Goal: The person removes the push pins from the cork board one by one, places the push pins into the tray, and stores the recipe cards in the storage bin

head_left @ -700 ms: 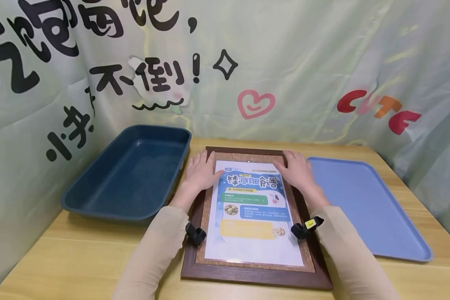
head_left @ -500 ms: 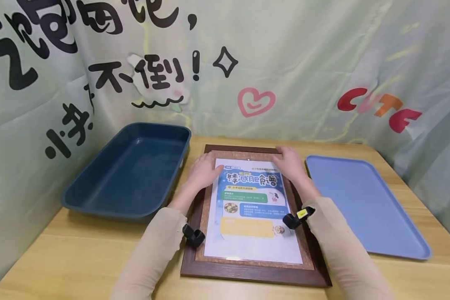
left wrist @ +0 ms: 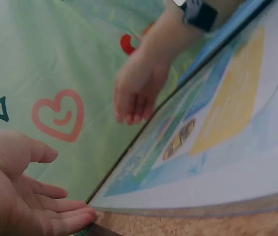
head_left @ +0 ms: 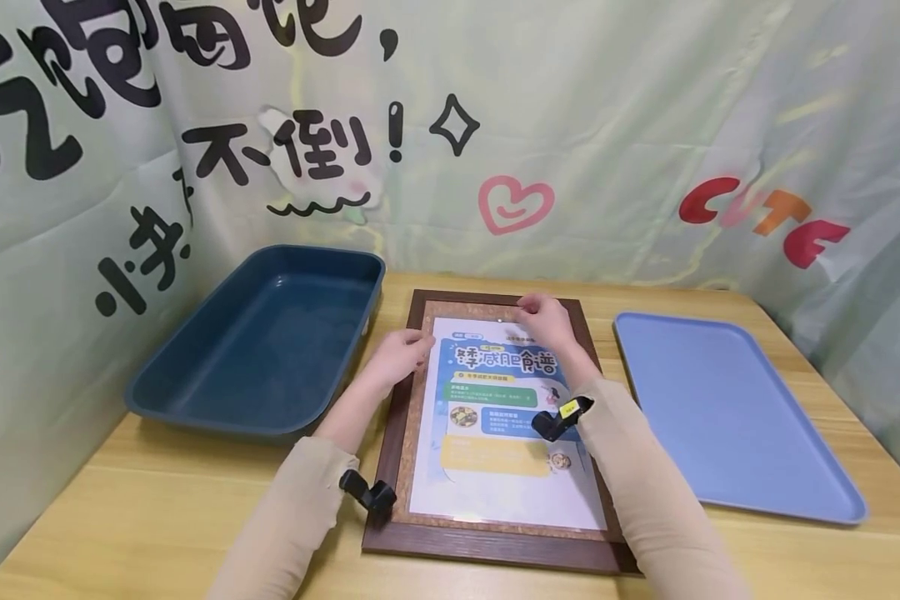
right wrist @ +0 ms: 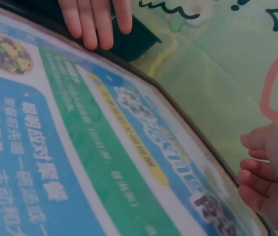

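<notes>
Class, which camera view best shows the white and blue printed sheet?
The head view: the white and blue printed sheet fits inside the picture, though the right hand covers part of it. The left wrist view shows it slanted and cropped; the right wrist view, a cropped close-up.

Head view: right hand (head_left: 546,321) covers the end of the header line on the poster (head_left: 502,425); finest print too small to read. Right sleeve (head_left: 648,475) hides the lower right corner of the picture frame (head_left: 487,550) and the near left corner of the blue tray (head_left: 742,417). It and the left sleeve (head_left: 288,517) run off the bottom edge. Black lettering (head_left: 39,129) cut at left and top.

Left wrist view: blurred, poster text illegible. Left hand (head_left: 395,358) cut by the left edge; "CUTE" lettering (left wrist: 127,44) mostly behind right forearm (left wrist: 166,37).

Right wrist view: left hand only fingers, cut at top; dark blue basin (right wrist: 138,44) mostly hidden; pink heart (right wrist: 268,93) clipped right. Fingertip contact with frame: cannot tell, either hand.
</notes>
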Available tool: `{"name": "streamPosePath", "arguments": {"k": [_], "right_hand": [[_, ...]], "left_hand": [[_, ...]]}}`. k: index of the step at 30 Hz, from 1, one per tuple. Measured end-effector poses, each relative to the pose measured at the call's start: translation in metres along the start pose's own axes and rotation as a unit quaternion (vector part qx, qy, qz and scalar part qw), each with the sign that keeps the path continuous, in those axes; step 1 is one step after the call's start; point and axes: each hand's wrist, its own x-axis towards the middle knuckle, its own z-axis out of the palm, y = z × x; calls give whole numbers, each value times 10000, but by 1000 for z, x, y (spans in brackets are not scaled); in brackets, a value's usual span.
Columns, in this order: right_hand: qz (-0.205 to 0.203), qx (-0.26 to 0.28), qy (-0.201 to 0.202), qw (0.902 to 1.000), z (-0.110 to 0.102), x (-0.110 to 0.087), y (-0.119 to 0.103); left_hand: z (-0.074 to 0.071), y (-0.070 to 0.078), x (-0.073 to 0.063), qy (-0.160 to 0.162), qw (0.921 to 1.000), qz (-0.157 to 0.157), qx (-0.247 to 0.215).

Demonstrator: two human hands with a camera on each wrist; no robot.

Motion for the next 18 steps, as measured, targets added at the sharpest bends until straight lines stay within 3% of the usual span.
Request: {"name": "streamPosePath", "arguments": {"k": [7, 18], "right_hand": [[106, -232, -182, 9995, 11, 1, 2], [-151, -505, -53, 9986, 27, 8, 5]], "left_hand": [[-1, 2, -8, -337, 9977, -353, -462], [1, 1, -14, -511, 9982, -234, -189]]}}
